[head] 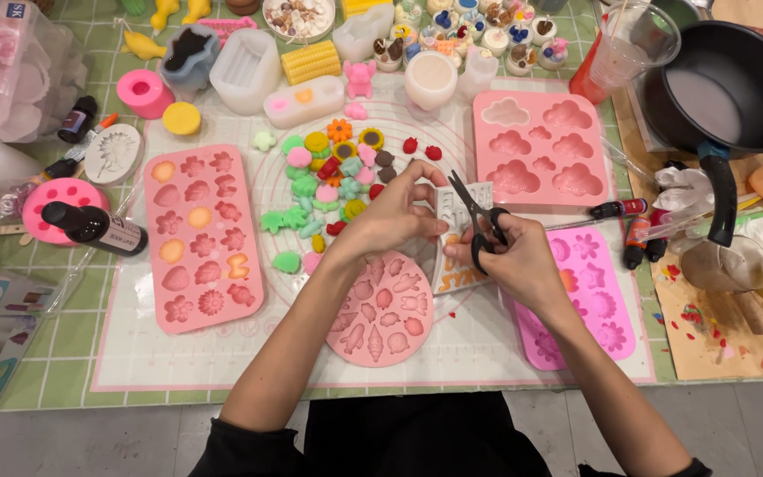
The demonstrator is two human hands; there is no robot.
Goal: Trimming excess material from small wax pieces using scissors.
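Note:
My right hand point(523, 261) grips black-handled scissors point(479, 216), blades pointing up and left over a white silicone letter mould point(454, 265). My left hand point(395, 212) pinches something small at the scissor tips; what it holds is too small to tell. Under my left wrist lies a round pink mould point(381, 314) with shell and cone shapes. A pile of small coloured wax shapes point(333, 181) sits just left of my left hand.
A pink rectangular mould point(200, 234) lies left, a pink cloud mould point(540, 146) back right, a magenta flower mould point(589, 296) under my right forearm. A black pot point(735, 84) with white liquid stands far right. A dark dropper bottle point(90, 225) lies at left.

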